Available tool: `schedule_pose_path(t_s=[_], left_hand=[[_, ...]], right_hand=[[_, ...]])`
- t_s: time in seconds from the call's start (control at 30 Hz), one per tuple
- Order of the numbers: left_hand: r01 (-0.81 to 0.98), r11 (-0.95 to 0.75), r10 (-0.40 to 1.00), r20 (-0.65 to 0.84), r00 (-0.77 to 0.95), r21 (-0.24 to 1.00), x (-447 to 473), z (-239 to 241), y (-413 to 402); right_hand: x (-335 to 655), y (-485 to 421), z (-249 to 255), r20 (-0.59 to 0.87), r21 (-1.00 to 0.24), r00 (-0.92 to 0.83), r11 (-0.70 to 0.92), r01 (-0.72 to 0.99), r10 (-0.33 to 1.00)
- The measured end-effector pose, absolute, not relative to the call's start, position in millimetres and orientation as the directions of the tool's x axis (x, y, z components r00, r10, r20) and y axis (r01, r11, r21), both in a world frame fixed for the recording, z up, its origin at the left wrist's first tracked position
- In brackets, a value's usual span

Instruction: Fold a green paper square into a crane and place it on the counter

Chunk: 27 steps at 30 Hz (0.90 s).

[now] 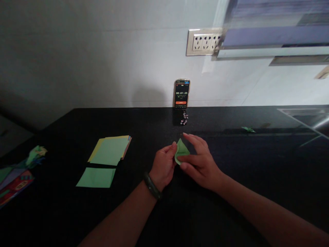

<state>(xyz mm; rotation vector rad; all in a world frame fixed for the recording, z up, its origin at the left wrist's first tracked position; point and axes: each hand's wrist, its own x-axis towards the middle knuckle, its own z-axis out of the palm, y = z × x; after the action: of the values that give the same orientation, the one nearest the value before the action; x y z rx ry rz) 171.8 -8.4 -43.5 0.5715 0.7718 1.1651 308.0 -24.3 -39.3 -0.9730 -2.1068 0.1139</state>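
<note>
One black counter (154, 127) spreads below you, backed by a pale wall (115, 61). To the left, a paper stack (110, 151): green on top, yellow showing at the edges, slightly fanned. Your right hand (205, 164) is partly open, index finger against the folded green paper (182, 148), thumb at its lower edge, remaining fingers spread beyond; cannot tell whether it pinches. Your left hand (164, 164) is closed, thumb and fingers gripping the paper's left side. Lone green sheet (96, 177) lies just beside the stack, on your side. Phone (181, 93) leans on the wall beyond your hands, timer reading 00:01:25. The folded paper sits between your two hands, over the counter, peak pointing away from you. Dark bangle (152, 186) worn just behind your left hand. Beaded strap (184, 118) lies before the phone. Smallest: little folded green piece (248, 129), well to your right.
</note>
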Motion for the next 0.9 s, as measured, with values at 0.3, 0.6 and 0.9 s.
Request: schedule_pose_path(t_s=[0.3, 0.6, 0.9], left_hand=[[-0.449, 0.289, 0.954, -0.213, 0.211, 0.846, 173.1, -49.7, -11.6], [-0.427, 0.418, 0.906, -0.334, 0.260, 0.802, 172.1, -42.6, -11.4], [-0.471, 0.422, 0.896, -0.275, 0.350, 0.775, 169.6, -45.9, -10.3]], right_hand=[[305.1, -14.0, -44.0, 0.162, -0.854, -0.107, 0.193, 0.484, 0.981], [309.4, -13.0, -37.1, 0.062, -0.903, -0.057, 0.080, 0.423, 0.996], [310.9, -14.0, -36.4, 0.115, -0.844, -0.033, 0.115, 0.524, 0.993]])
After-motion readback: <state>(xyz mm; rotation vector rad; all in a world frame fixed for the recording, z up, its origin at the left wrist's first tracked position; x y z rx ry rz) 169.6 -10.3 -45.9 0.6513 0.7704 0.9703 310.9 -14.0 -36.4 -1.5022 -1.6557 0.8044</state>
